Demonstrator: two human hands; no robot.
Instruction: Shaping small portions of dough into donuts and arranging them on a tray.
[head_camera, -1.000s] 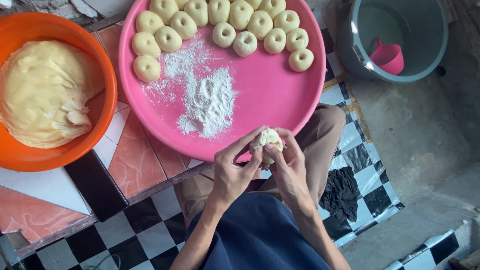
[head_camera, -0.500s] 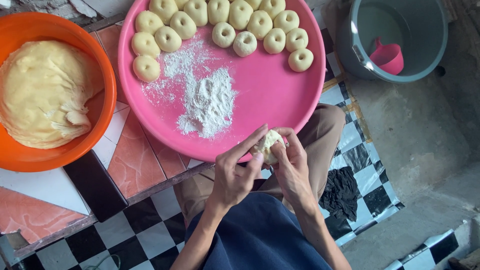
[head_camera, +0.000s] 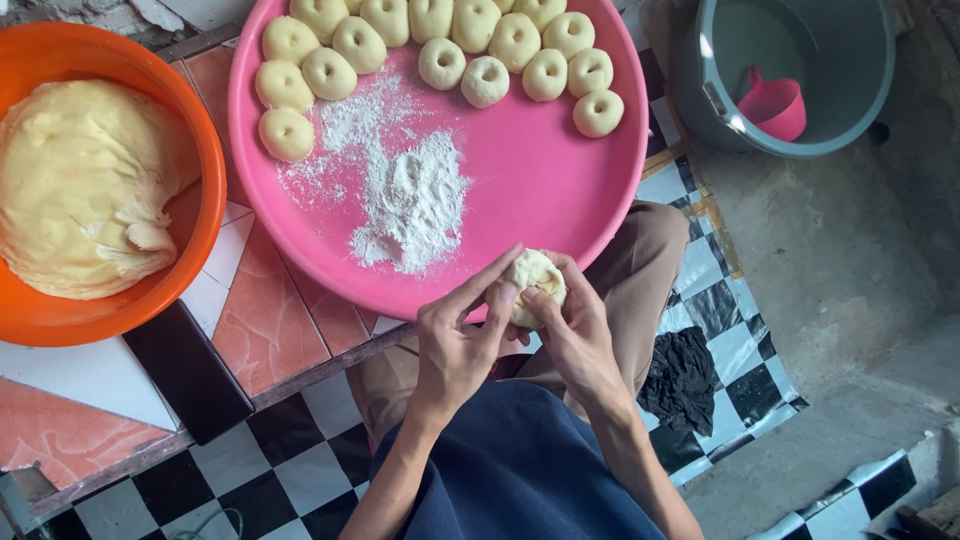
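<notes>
Two hands meet just over the person's lap, at the near edge of the pink tray. The left hand and the right hand are both closed around one dough ball, fingers curled over its top and sides, so the ball sits pinched between them, just beside the tray's near rim and above the knees.

By the look of it, the step in hand is shaping: the ball is being rounded or pressed before it takes the ring form of the others. A fair judgement is that the next move calls for a thumb through the middle and then a free spot on the tray, of which the bare near half offers plenty.

Beyond the hands, a loose heap of white flour lies near the tray's centre. Along the tray's far edge stand two curved rows of shaped dough rings, each with a dimple or hole, touching their neighbours.

At the left edge of the tiled ledge sits an orange bowl with a large mass of pale dough in it. Farthest off, on the floor at the right, a grey bucket holds a pink scoop.
</notes>
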